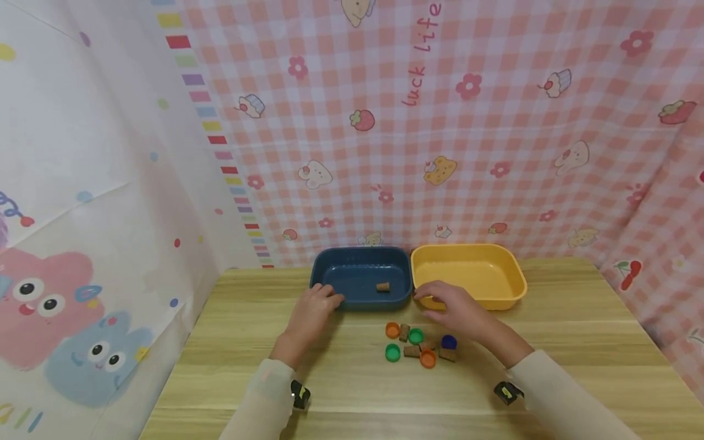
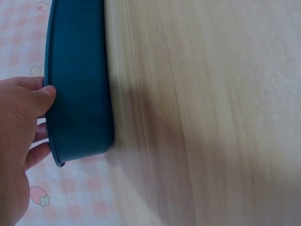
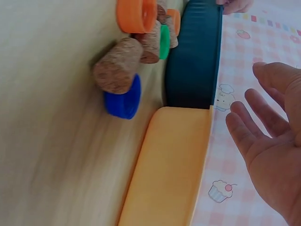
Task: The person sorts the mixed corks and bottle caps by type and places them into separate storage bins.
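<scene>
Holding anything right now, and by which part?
The left hand holds the blue tray by its rim, near the front left corner; the right hand holds nothing visible.

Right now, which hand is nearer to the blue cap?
Right: the right hand hovers at the yellow tray, just beyond the blue cap; the left hand grips the blue tray, farther off to the cap's left.

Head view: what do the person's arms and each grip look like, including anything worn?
The left grip and right grip are five-fingered hands, with no gloves. The left sleeve and right sleeve are long, plain and cream. A small black device sits at each wrist, left device and right device, with yellowish markings too small to read.
</scene>
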Available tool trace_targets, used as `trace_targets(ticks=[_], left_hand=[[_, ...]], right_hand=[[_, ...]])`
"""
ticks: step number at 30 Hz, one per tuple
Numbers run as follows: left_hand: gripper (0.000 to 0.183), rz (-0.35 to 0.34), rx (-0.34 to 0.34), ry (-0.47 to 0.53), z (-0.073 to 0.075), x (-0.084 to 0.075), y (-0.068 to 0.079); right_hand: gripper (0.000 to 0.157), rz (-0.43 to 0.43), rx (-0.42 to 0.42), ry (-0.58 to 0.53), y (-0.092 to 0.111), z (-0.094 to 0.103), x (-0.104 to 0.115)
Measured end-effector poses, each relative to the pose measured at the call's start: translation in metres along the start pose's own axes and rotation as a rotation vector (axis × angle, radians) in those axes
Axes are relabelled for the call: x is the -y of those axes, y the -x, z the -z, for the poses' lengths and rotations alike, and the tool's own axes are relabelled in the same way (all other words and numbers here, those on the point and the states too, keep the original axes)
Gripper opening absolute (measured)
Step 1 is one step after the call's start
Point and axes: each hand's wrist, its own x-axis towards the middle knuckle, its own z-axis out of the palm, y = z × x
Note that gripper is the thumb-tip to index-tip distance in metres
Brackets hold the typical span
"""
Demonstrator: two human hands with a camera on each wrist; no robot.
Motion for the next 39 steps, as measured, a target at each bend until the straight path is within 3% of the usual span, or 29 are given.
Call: trace_targets(ticks=[12,20,23,30,39], left_hand=[[0.023,0.015,0.019,-0.006,-0.001,0.001,0.001],[0.021,-0.004,-0.002,0.018,0.004,-0.001,0.000],[0.021,-0.007,-0.005,0.017,0.005,-0.001,0.000],[0.020,-0.015,-0.008,0.015,0.003,0.000,0.000],[0.021,-0.023,-0.008,-0.018,0.000,0.001,-0.001]], right_hand=[[0.030,0.025,0.030,-0.007,0.033,0.000,-0.016],[0.031,-0.037,0.152,-0.066,0.049,0.002,-0.031],[0.034,-0.025,0.167,-0.021,0.054,0.003,-0.037],[0.038,0.119,0.166,0.129,0.060,-0.004,-0.047],[0.040,0.105,0.196,0.137,0.060,-0.010,-0.047]])
